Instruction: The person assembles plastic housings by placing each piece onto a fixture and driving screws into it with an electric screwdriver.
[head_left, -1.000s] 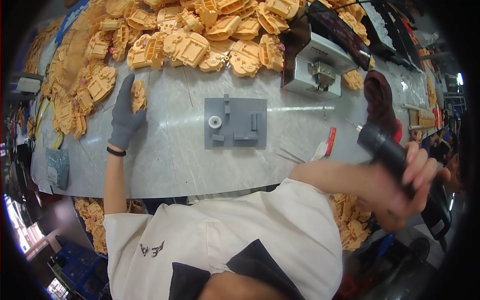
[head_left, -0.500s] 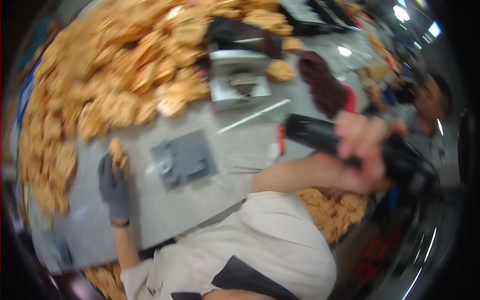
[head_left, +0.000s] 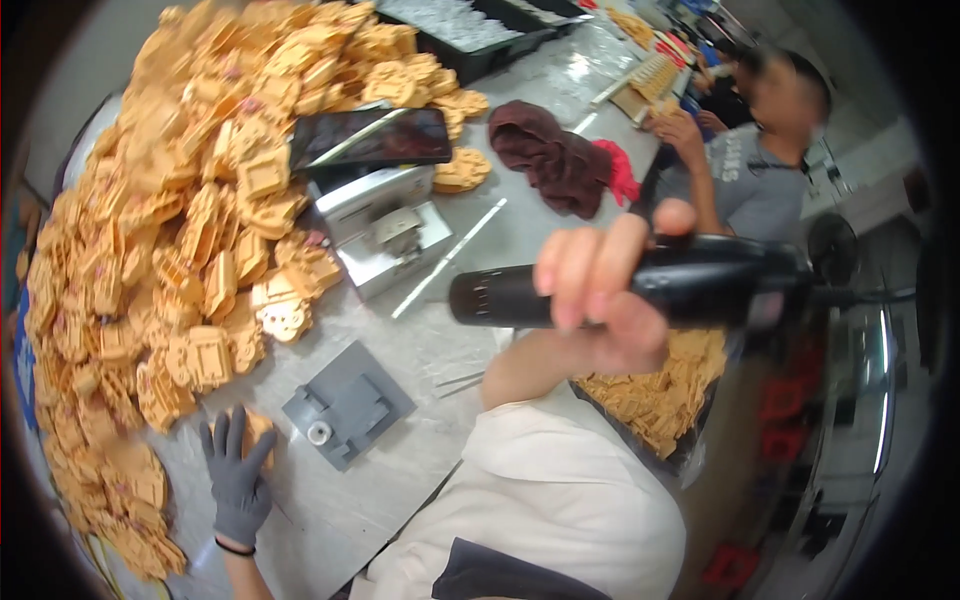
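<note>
My left hand (head_left: 238, 490), in a grey glove, lies with its fingers spread on the grey table (head_left: 315, 520). A tan moulded plastic part (head_left: 258, 438) shows between and beside its fingers, resting on the tabletop. Just right of it sits a flat grey fixture plate (head_left: 350, 400) with raised blocks and a small white ring. My bare right hand (head_left: 610, 285) is wrapped round a black tube-shaped corded tool (head_left: 720, 285), resembling a slim heat gun. The tool is held nearly level above the table, its slotted blunt end pointing left.
A large heap of tan parts (head_left: 200, 190) covers the left and far table. Near its edge stand a phone (head_left: 400, 140), a white box (head_left: 350, 215) and a dark cloth (head_left: 545, 155). More tan pieces fill a bin (head_left: 660, 400) at right. A person (head_left: 750, 180) sits beyond.
The whole view has turned and shifted. My right hand has brought the tool to nearly level. My left hand's fingers, closer together before, are now spread by the tan part.
</note>
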